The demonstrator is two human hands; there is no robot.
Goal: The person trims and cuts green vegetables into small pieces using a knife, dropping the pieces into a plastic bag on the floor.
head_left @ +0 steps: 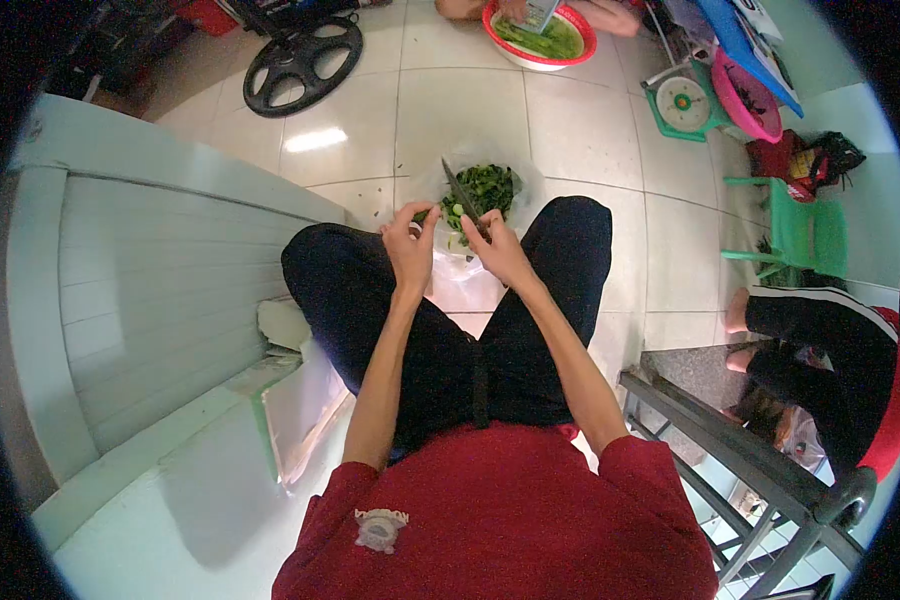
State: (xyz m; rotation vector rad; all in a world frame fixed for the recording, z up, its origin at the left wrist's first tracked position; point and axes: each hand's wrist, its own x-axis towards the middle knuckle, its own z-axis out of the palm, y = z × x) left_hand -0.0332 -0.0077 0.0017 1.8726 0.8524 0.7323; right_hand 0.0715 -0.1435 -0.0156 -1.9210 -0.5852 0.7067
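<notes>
A dark-bladed knife (454, 184) is in my right hand (500, 252), its blade slanting up and left over the greens. My left hand (408, 250) is pinched on a small piece of green vegetable (421, 215), just left of the knife. Chopped green leaves (488, 186) lie in a clear plastic bag (526, 182) on the floor between my knees. A few pale green slices (457, 211) show close under the blade. My fingers partly hide the near side of the heap.
Ahead, another person's hands are at a red-rimmed basin (589, 46) of greens. A black wheel-like base (303, 66) stands upper left. On the right are a green scale (682, 105), a pink basin (738, 95), a green chair (815, 232), a seated person and a metal railing (730, 437).
</notes>
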